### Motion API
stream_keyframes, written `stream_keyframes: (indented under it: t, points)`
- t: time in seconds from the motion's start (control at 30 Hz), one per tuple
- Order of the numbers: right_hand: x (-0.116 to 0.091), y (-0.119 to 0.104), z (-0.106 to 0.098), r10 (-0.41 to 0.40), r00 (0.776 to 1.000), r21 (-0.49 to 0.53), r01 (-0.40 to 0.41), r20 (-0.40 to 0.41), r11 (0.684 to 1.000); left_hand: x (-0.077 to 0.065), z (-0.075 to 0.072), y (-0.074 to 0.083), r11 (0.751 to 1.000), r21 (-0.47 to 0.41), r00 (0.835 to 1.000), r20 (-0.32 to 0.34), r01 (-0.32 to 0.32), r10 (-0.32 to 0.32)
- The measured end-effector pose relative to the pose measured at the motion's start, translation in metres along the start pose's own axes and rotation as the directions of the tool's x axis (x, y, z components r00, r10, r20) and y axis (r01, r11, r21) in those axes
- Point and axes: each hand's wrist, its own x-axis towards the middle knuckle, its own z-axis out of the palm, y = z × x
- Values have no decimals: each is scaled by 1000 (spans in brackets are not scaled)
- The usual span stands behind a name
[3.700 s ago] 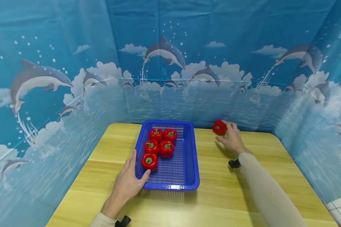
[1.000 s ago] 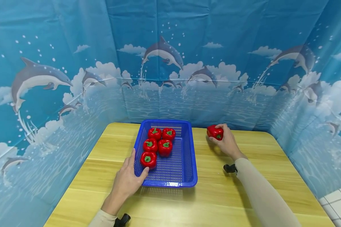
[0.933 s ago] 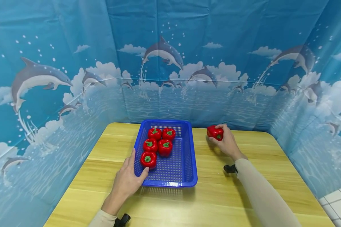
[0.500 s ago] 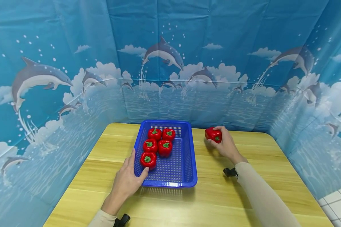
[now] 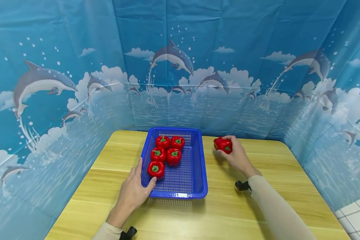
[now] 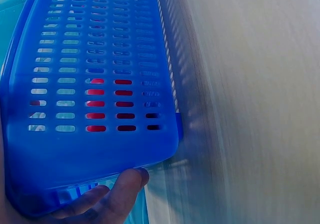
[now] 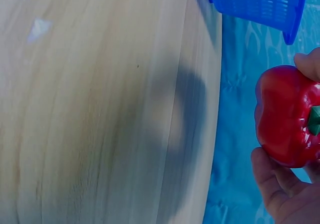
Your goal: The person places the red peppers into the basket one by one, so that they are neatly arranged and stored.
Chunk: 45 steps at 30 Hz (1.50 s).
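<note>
A red bell pepper [image 5: 223, 145] with a green stem is in my right hand [image 5: 238, 156], thumb on one side and fingers on the other. In the right wrist view this bell pepper [image 7: 287, 116] is raised, and a shadow lies on the table beside it. My left hand [image 5: 135, 191] holds the near left corner of a blue plastic basket [image 5: 202, 166], thumb over the rim and fingers along the outer left wall. In the left wrist view fingertips [image 6: 131, 180] touch the basket's wall. Several red bell peppers [image 5: 174, 156] stand in the basket's left part, stems up.
The wooden table [image 5: 252, 206] carries the basket near its back edge. Bare basket floor [image 5: 184, 178] shows right of the peppers. A dolphin-print curtain [image 5: 168, 110] hangs behind the table and along both sides.
First my right hand reached to a pepper at the back right; it now grips that pepper and has carried it left, closer to the basket. My left hand stays on the basket corner.
</note>
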Motion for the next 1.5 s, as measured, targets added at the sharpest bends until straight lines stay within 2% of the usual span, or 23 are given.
stream_keyframes:
  t: [1.2, 1.5]
  points:
    - [-23, -31, -3, -117, 993, -66, 115, -26, 991, 1, 0, -1, 1000, 0, 1000, 14, 4, -4]
    - [-30, -36, -3, -130, 991, -52, 128, -32, 990, 1, 0, -1, 1000, -13, 1000, 7, 4, -4]
